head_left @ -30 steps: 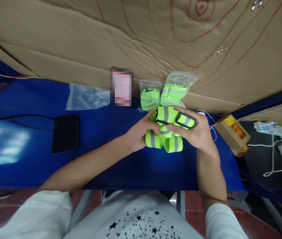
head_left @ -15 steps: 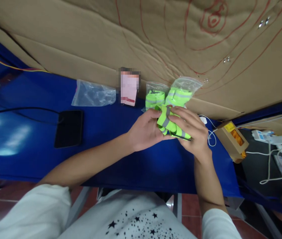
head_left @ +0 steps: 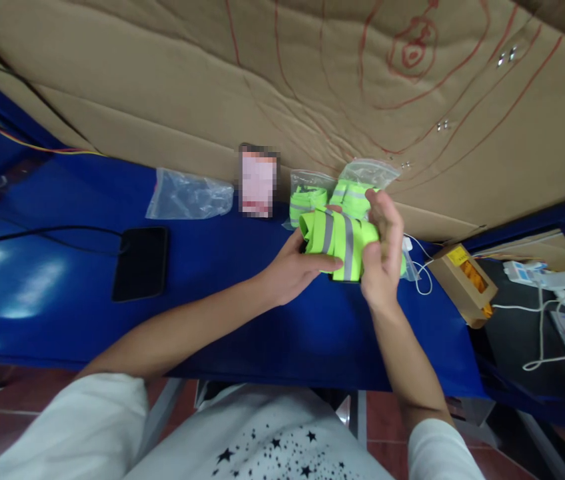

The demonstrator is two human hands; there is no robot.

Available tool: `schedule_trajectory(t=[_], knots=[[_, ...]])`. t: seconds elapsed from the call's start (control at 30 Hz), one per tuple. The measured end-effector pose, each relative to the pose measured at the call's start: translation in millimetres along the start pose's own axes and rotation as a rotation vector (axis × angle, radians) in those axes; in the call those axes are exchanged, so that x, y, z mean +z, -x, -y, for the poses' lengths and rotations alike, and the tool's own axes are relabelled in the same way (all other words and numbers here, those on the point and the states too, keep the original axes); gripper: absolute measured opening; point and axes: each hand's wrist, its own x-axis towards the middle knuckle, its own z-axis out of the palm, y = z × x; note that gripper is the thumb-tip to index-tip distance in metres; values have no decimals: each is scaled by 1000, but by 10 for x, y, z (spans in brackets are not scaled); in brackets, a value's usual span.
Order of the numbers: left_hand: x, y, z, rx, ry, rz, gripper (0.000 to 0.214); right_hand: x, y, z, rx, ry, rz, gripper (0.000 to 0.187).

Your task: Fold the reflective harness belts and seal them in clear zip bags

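A folded bundle of neon-green reflective straps (head_left: 336, 239) with grey stripes is held above the blue table (head_left: 222, 280) between both hands. My left hand (head_left: 296, 268) supports it from below and the left, thumb and fingers closed on it. My right hand (head_left: 383, 257) presses against its right side, fingers raised along the bundle. Just behind stand two clear zip bags of the same green straps (head_left: 307, 199) (head_left: 357, 190), leaning on the cardboard wall.
An empty clear plastic bag (head_left: 187, 195) and a blurred card (head_left: 257, 181) lie at the table's back. A black phone (head_left: 141, 261) with its cable sits on the left. A small cardboard box (head_left: 465, 283) and white cables (head_left: 542, 313) are at the right.
The loose straps have been gathered into a tighter folded bundle and turned flat toward me. My right hand has rotated upright against its right side; both hands shifted slightly back.
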Motion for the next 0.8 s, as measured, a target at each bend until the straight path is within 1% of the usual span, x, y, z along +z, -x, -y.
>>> schedule_trajectory(t=[0.03, 0.07, 0.13, 0.2, 0.23, 0.27, 0.33, 0.4, 0.47, 0.53, 0.6, 0.63, 0.67, 0.7, 0.73, 0.8], knots=[[-11, 3, 26, 36, -33, 10, 66, 46, 16, -20, 89, -91, -41, 68], [-26, 6, 42, 83, -83, 21, 65, 87, 35, -30, 172, -186, -46, 70], [-63, 7, 41, 202, -224, 50, 62, 137, 81, -18, 297, -367, 2, 77], [-106, -6, 12, 290, -394, 106, 64, 144, 143, 16, 354, -486, 11, 81], [-127, -18, -2, 299, -464, 140, 67, 137, 182, 31, 369, -512, -9, 82], [-146, -33, -7, 277, -511, 173, 71, 126, 226, 38, 387, -523, -36, 83], [-177, -61, 26, 186, -555, 249, 81, 108, 331, 15, 439, -532, -103, 80], [-198, -62, 112, 99, -559, 310, 88, 101, 450, -57, 519, -564, -168, 72], [-226, -17, 204, 48, -596, 340, 94, 96, 577, -160, 615, -606, -200, 62], [-299, 70, 217, 15, -713, 354, 106, 72, 704, -266, 697, -613, -182, 59], [-470, 165, 89, 11, -912, 345, 115, 21, 821, -363, 739, -570, -128, 61], [-605, 205, -30, 35, -1005, 286, 108, -13, 872, -406, 748, -533, -100, 61], [-773, 236, -175, 85, -1084, 176, 92, -47, 916, -445, 754, -491, -76, 61], [-970, 260, -336, 161, -1169, 9, 77, -78, 953, -478, 760, -450, -59, 61], [-1190, 280, -500, 245, -1267, -187, 71, -104, 983, -505, 770, -417, -53, 61], [-1646, 319, -786, 397, -1483, -608, 78, -128, 1022, -533, 810, -391, -64, 61]])
